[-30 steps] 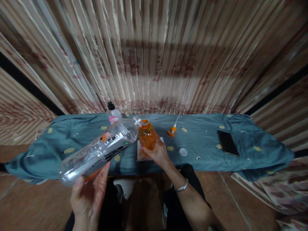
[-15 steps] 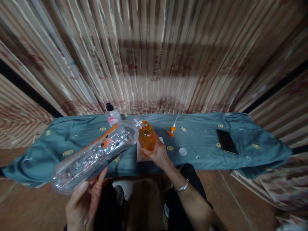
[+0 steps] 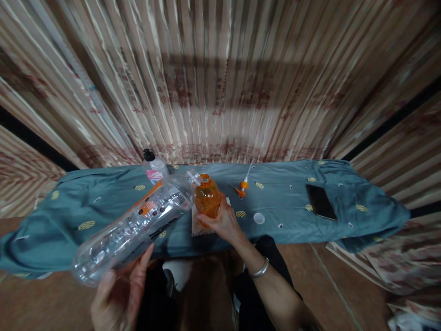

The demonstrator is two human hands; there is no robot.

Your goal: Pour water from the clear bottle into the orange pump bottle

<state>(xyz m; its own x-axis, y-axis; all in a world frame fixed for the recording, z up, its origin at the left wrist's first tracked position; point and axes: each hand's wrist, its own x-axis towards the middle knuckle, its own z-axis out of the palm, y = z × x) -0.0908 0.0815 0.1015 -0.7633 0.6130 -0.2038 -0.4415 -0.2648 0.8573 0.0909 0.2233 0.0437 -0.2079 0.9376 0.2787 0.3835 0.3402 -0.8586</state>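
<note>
My left hand (image 3: 120, 289) is closed round the lower part of a large clear plastic bottle (image 3: 134, 227) with orange and black print. The bottle is tilted, its neck up and to the right, with the mouth beside the open top of an orange see-through bottle (image 3: 207, 200). Whether liquid runs between them I cannot tell. My right hand (image 3: 223, 219) grips the orange bottle from its right side, over a beige cloth or paper (image 3: 200, 227). An orange pump head with a clear tube (image 3: 243, 185) lies to the right.
A clear pump bottle with a black top and pink label (image 3: 155, 170) stands at the back left. A white round disc (image 3: 259, 218) and a black phone (image 3: 321, 202) lie on the teal cloth (image 3: 289, 174). Striped curtains (image 3: 206, 92) hang close behind.
The view has shifted slightly, so most things appear a little further left. The clear bottle's base sits slightly lower in view. Both hands keep their holds.
</note>
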